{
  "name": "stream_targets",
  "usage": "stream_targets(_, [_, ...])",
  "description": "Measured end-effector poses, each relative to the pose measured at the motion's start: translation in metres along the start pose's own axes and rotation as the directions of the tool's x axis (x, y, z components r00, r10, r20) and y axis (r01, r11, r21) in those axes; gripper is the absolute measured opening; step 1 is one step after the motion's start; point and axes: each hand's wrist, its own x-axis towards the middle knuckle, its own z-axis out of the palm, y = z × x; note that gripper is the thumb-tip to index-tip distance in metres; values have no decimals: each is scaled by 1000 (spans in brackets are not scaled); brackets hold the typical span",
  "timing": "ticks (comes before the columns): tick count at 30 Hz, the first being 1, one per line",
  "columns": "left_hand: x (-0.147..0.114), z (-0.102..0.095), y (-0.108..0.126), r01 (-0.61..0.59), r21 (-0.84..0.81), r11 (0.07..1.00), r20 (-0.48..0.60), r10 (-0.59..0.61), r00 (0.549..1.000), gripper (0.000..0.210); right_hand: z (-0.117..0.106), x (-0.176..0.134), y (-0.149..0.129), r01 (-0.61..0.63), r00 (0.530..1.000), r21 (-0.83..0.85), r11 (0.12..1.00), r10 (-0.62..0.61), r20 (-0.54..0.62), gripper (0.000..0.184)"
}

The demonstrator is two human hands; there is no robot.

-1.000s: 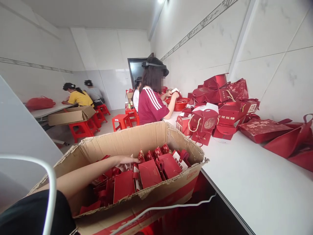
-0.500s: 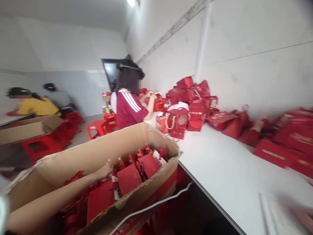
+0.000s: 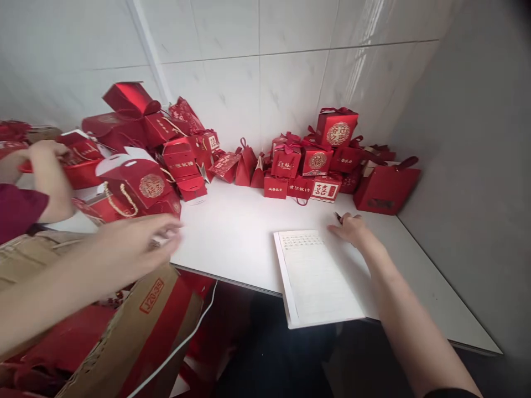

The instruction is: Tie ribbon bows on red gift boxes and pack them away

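Observation:
My left hand (image 3: 145, 243) hangs over the cardboard box's corner near the table's front edge. It is blurred, with fingers curved and thumb apart; nothing plainly shows in it. My right hand (image 3: 350, 228) is closed around a dark, thin pen (image 3: 338, 217), mostly hidden by the fingers, and rests on the white table (image 3: 232, 237). Just left of that hand lies an open notebook (image 3: 323, 282), with several handwritten lines at the top of its page. Its lower end overhangs the table edge.
Red gift boxes (image 3: 317, 160) are stacked along the wall, with more piled at left (image 3: 143, 185). A co-worker's arm (image 3: 52, 171) reaches in at far left. The cardboard box (image 3: 153, 326) holds red boxes; a white cable (image 3: 186, 337) runs beside it. A grey partition (image 3: 464, 182) stands right.
The view has swung right and down, from the room to the table. My left hand has come up out of the cardboard box. My right hand with the pen and the notebook now show clearly.

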Motion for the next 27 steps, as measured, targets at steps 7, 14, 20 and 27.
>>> stream_targets(7, [125, 72, 129, -501, -238, 832, 308, 554, 773, 36, 0, 2, 3, -47, 999, 34, 998, 46, 8, 43])
stream_targets(14, [173, 144, 148, -501, -387, 774, 344, 625, 701, 71, -13, -7, -5, 205, 972, 784, 586, -215, -93, 37])
stream_targets(20, [173, 172, 120, -527, -465, 712, 33, 608, 793, 47, 3, -49, -46, 68, 914, 997, 46, -404, -44, 28])
stream_targets(27, [181, 183, 109, -598, -479, 642, 9, 685, 729, 41, 27, -64, -61, 46, 909, 992, 115, -417, 7, 46])
